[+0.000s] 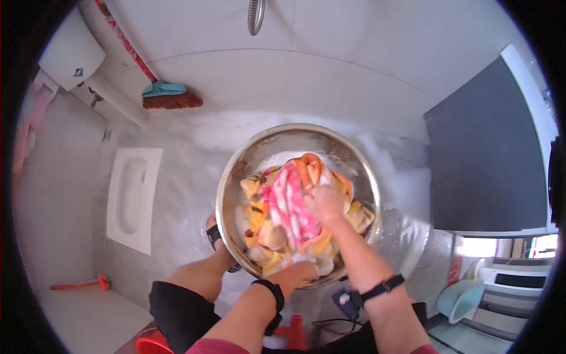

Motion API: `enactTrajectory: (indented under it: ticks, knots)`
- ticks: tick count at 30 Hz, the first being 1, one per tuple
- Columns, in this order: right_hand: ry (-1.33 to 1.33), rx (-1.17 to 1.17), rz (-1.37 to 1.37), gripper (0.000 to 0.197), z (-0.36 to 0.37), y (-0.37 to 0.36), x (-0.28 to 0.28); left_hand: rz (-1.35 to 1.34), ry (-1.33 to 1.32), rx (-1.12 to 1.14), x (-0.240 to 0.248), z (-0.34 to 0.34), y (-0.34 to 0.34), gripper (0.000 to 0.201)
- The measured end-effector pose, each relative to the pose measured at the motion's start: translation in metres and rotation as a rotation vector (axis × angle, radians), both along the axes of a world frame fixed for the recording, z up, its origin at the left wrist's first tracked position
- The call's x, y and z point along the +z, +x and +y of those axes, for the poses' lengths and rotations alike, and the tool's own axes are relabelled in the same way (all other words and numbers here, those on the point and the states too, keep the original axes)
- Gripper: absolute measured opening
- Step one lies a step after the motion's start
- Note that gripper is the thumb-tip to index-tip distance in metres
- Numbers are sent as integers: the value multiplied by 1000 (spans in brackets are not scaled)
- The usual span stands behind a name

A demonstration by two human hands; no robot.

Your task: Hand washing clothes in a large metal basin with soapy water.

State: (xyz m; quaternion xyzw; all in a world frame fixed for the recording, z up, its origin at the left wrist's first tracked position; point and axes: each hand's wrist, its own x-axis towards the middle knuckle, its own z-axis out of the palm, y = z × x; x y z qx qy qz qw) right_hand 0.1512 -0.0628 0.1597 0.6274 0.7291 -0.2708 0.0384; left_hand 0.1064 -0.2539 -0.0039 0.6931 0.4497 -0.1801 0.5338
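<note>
A wide round metal basin [226,203] stands on the wet floor in front of me. Inside it lies a bunched, soft-looking cloth [287,203] patterned in pink, white, orange and yellow, with some suds around it. My right hand [325,203] is closed in a fist on the cloth, right of the basin's middle. Nearer to me, my left hand [303,269] is closed over the cloth's near end, by the basin's near rim. Its fingertips are partly hidden in the folds. Dark bands circle both wrists.
Foam [389,171] spreads over the floor right of the basin. A squat toilet [132,200] is set in the floor at left. A broom [171,96] leans at the far wall. A red stool [292,333] is beneath me. A pale green basin [463,300] sits at right.
</note>
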Motion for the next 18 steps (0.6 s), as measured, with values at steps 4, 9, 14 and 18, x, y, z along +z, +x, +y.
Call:
enactTrajectory:
  ticks: [4, 9, 14, 18]
  knots:
    - [173, 96, 55, 28, -106, 4, 36, -9, 77, 12, 2, 0, -18, 47]
    - [166, 68, 96, 26, -184, 20, 34, -126, 163, 22, 19, -2, -43, 47]
    - [45, 169, -38, 31, -189, 27, -9, -358, 218, 0, 51, -13, -84, 47]
    - [-76, 119, -63, 33, -167, 19, -48, -328, 180, -113, 147, 40, -113, 31]
